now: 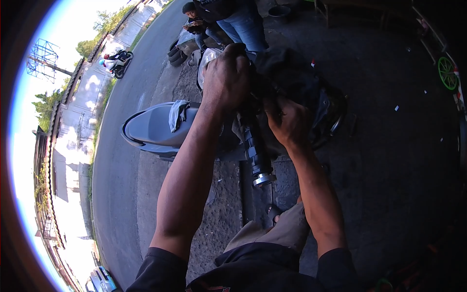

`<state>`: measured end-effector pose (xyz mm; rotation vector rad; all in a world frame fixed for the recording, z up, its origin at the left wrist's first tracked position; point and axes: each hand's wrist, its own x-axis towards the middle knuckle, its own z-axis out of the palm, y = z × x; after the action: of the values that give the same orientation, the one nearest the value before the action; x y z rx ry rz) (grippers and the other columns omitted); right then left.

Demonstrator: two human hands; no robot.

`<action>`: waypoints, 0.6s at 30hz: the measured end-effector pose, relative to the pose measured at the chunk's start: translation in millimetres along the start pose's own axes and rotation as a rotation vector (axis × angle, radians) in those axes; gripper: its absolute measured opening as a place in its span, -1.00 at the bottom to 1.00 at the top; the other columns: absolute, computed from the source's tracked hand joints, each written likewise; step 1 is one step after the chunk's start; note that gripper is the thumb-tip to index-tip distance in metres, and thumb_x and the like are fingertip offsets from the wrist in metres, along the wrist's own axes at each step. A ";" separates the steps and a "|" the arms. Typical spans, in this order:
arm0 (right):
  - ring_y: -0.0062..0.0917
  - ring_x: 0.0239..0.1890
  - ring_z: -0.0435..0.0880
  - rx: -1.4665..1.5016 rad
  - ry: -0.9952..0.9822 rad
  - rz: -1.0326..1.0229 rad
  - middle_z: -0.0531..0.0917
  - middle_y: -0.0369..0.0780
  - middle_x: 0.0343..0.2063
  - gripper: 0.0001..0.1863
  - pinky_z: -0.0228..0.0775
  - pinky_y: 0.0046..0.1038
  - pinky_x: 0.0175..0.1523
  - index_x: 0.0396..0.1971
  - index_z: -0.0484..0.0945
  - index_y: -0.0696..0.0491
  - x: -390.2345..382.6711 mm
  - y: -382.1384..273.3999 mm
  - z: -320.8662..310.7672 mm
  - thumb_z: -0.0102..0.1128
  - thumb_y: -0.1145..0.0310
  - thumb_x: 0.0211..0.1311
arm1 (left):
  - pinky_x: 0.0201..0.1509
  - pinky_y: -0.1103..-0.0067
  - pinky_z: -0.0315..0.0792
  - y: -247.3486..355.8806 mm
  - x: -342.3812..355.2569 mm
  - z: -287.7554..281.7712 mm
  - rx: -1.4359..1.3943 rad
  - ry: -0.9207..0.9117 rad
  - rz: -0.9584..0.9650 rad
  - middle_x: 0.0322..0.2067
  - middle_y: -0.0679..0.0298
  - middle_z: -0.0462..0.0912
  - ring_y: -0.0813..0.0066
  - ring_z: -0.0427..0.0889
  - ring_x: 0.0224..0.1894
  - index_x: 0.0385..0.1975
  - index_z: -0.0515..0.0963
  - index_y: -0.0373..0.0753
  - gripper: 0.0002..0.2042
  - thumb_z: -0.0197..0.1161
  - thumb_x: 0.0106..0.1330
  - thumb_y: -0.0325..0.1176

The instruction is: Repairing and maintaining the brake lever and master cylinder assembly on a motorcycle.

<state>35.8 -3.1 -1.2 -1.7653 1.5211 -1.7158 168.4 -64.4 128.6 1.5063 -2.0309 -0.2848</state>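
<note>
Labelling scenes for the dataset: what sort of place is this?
Likely a roadside motorbike repair spot: a ribbed black handlebar grip with a silver end, round black rubber tyres stacked up, and a grey asphalt road alongside.

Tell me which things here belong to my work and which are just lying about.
Work, seemingly:
- black handlebar grip with silver end
- dark parts at your left hand and right hand

Lying about:
- tyres by the road
- black basin
- white scraps

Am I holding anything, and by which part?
Cannot tell: your left hand is by a clear lens, your right hand beside the black handlebar grip, but any hold there is hidden.
</note>
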 end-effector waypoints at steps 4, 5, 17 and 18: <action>-0.14 -0.50 0.73 0.047 -0.070 -0.031 0.68 -0.09 -0.57 -0.50 0.48 -0.26 -0.43 -0.42 0.68 0.09 -4.7 14.4 -6.3 0.17 -0.07 0.49 | 0.28 0.13 0.44 -2.8 1.0 0.9 0.000 0.022 0.021 -0.04 -0.21 0.71 -0.19 0.67 0.09 0.14 0.58 -0.35 -0.51 -0.09 0.41 -0.17; -0.15 -0.51 0.73 0.044 -0.095 -0.034 0.67 -0.10 -0.57 -0.49 0.48 -0.27 -0.43 -0.41 0.68 0.10 -5.8 16.4 -10.2 0.16 -0.08 0.49 | 0.26 0.13 0.45 -3.4 0.8 1.2 0.006 0.026 0.030 -0.04 -0.21 0.71 -0.19 0.67 0.09 0.13 0.58 -0.35 -0.51 -0.09 0.41 -0.17; -0.36 -0.31 0.80 0.610 -0.023 0.119 0.72 -0.06 -0.34 -0.79 0.58 -0.39 -0.24 -0.17 0.68 0.19 4.4 -8.4 2.9 0.35 0.34 0.39 | 0.30 0.19 0.49 -9.5 0.7 1.0 0.035 -0.002 0.053 0.07 -0.14 0.70 -0.09 0.68 0.14 0.21 0.57 -0.31 -0.48 -0.11 0.43 -0.13; -0.33 -0.31 0.80 0.542 -0.030 0.083 0.72 -0.06 -0.34 -0.80 0.58 -0.37 -0.24 -0.17 0.67 0.19 7.8 -7.5 2.8 0.34 0.36 0.39 | 0.30 0.19 0.49 -9.7 0.9 1.8 0.038 0.012 0.064 0.08 -0.14 0.69 -0.09 0.68 0.15 0.22 0.57 -0.31 -0.47 -0.11 0.43 -0.13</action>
<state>39.9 -7.3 8.3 -1.4163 0.9702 -1.8252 175.0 -68.8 122.7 1.4590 -2.0817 -0.2127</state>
